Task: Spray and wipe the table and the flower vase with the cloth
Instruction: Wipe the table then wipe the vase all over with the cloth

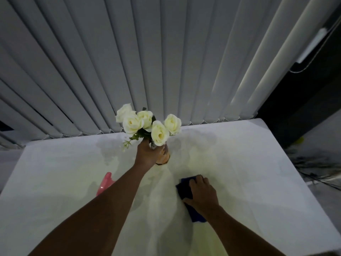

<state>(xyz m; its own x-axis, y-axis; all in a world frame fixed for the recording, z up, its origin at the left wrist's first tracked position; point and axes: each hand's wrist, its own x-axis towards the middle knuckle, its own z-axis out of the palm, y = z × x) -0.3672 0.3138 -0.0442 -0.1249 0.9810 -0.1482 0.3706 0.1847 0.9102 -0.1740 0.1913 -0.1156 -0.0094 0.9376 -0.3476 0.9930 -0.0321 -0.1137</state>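
- The flower vase (163, 156) stands a little above the middle of the frame, on the far half of the white table (258, 172); only a strip of its orange-brown body shows past the fingers around it.
- The left hand (147, 154) is wrapped around the vase near its neck, fingers curled onto the glass, the bare forearm running down to the lower left of the frame.
- White roses (147, 124) with green leaves rise out of the vase and lean toward the upper left, their heads standing against the foot of the blinds.
- The dark blue cloth (186, 191) lies flat on the table at lower right of centre, well apart from the vase.
- The right hand (202, 193) lies flat on top of the cloth, fingers spread and pointing toward the upper left, thumb out to the side; part of the cloth shows beyond the fingertips and part below the wrist.
- A pink spray bottle (105, 183) sits on the table left of centre, mostly hidden behind the left forearm.
- The tabletop shows faint damp patches and streaks around the vase and toward its far edge.
- Grey vertical blinds (129, 61) fill the upper frame behind the table.
- At the right edge, dark cables (313, 169) lie on the floor beside the table.
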